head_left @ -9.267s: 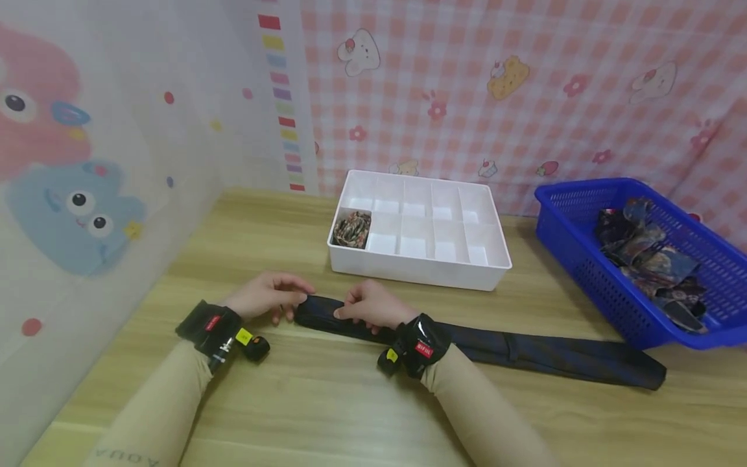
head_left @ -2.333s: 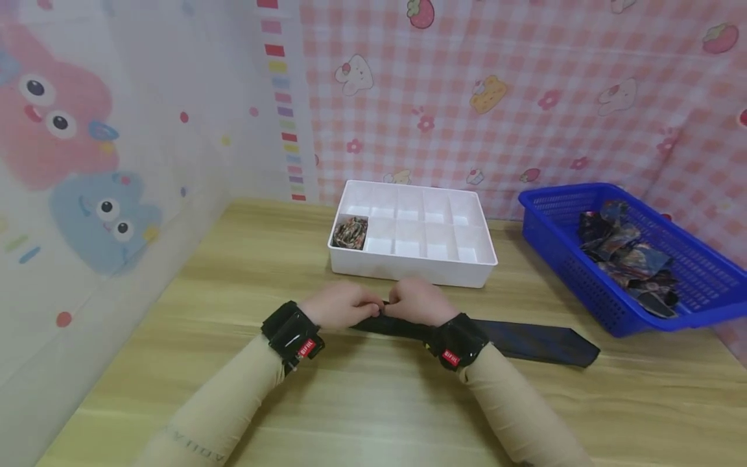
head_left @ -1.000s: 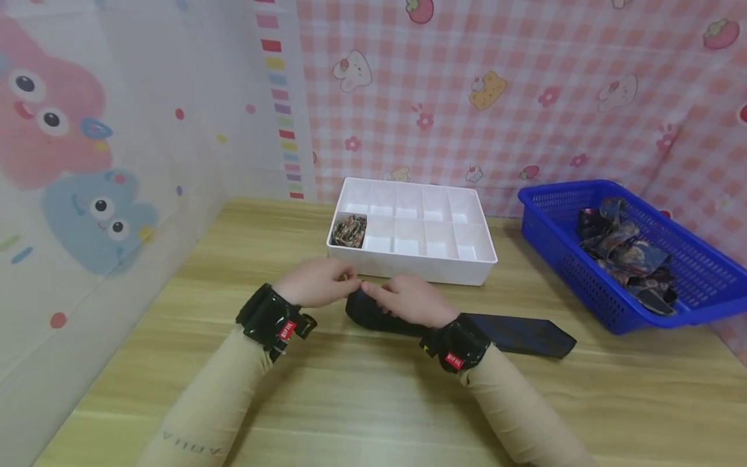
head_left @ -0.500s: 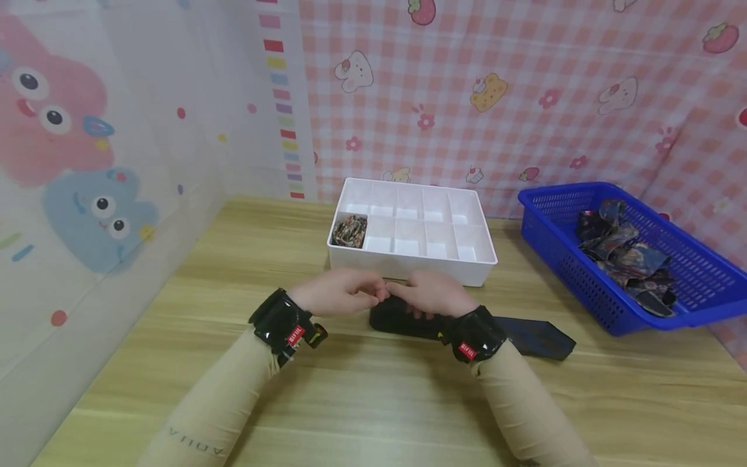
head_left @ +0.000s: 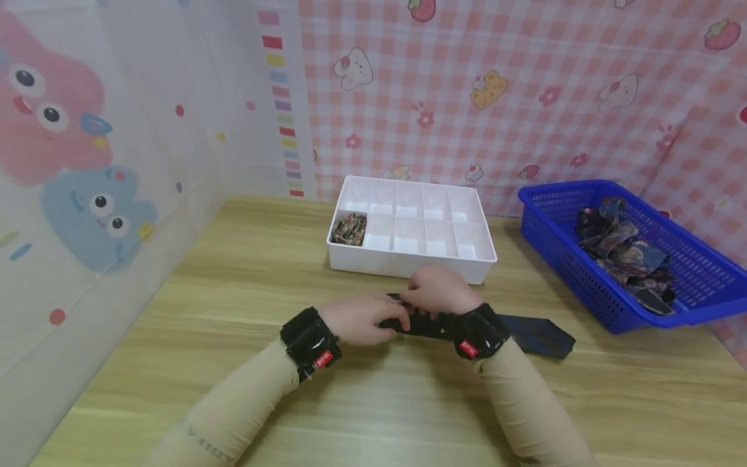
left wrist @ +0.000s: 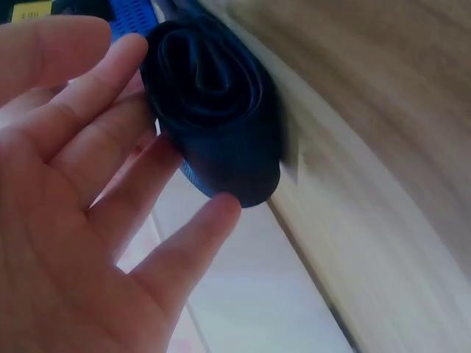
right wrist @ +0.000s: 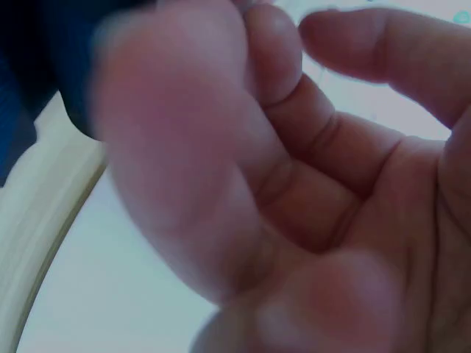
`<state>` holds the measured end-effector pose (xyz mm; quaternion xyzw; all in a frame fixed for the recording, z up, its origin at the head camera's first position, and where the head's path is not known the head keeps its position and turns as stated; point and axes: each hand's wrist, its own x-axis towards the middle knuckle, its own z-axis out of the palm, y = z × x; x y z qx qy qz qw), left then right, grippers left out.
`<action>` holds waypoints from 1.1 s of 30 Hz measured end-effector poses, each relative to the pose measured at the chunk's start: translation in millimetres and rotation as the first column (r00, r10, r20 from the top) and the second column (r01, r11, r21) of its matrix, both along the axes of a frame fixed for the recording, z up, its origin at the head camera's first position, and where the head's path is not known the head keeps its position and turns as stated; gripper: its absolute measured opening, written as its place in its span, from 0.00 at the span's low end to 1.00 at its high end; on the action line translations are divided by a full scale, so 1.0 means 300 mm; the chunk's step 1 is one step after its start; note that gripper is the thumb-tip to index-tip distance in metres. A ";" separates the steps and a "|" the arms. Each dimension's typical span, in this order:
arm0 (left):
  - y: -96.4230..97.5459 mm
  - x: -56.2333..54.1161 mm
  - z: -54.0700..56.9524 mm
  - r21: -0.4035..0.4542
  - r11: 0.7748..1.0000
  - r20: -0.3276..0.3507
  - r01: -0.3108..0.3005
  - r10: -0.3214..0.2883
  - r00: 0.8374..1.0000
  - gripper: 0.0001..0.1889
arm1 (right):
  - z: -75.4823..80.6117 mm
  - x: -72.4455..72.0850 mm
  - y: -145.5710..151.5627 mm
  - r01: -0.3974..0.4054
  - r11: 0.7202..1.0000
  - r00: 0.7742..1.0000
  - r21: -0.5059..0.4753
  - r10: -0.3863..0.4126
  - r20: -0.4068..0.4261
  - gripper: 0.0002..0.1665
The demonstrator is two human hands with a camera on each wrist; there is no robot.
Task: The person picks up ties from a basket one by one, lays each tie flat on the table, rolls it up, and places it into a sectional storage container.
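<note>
A dark navy necktie (head_left: 540, 336) lies across the table, its pointed end flat to the right and its left part wound into a roll. In the left wrist view the necktie roll (left wrist: 213, 110) is seen end-on, its spiral layers showing. My left hand (head_left: 364, 318) is at the left end of the roll, fingers spread and lightly bent, fingertips on its side. My right hand (head_left: 443, 290) is over the roll's far side with curled fingers at the fabric. Close up in the right wrist view, those fingers (right wrist: 176, 147) are blurred against the dark cloth. The right wrist hides part of the tie.
Behind the hands stands a white divided box (head_left: 411, 264), with a rolled patterned cloth (head_left: 349, 229) in its front-left compartment. To the right is a blue basket (head_left: 574, 275) holding several patterned fabric pieces (head_left: 642, 258). Patterned sheets line the back and left sides.
The tie, earlier stretched long and flat, is now wound up from its left end. The left hand has just moved right and nearer, its fingers spreading from a pinch onto the roll's end.
</note>
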<state>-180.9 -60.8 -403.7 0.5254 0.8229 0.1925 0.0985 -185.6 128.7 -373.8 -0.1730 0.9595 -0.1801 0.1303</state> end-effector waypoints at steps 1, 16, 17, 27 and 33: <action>0.003 0.002 0.000 0.005 1.000 0.006 0.012 -0.012 1.000 0.11 | -0.002 0.001 -0.002 -0.002 1.000 1.000 -0.004 0.002 0.013 0.19; -0.110 -0.086 0.023 -0.044 0.920 0.128 -0.390 0.392 0.911 0.07 | -0.031 -0.012 -0.032 -0.111 0.994 0.994 -0.009 0.111 -0.024 0.13; -0.112 -0.088 0.023 -0.049 0.916 0.128 -0.399 0.402 0.907 0.07 | -0.034 -0.014 -0.038 -0.126 0.992 0.991 -0.021 0.125 -0.040 0.14; -0.173 -0.064 0.131 -0.012 0.890 0.050 -0.455 0.455 0.889 0.09 | -0.056 -0.018 -0.071 -0.175 0.970 0.983 -0.168 0.163 -0.085 0.25; -0.176 -0.040 0.164 0.011 0.894 -0.012 -0.447 0.448 0.894 0.10 | -0.062 -0.015 -0.072 -0.043 0.950 0.995 -0.311 0.067 0.067 0.36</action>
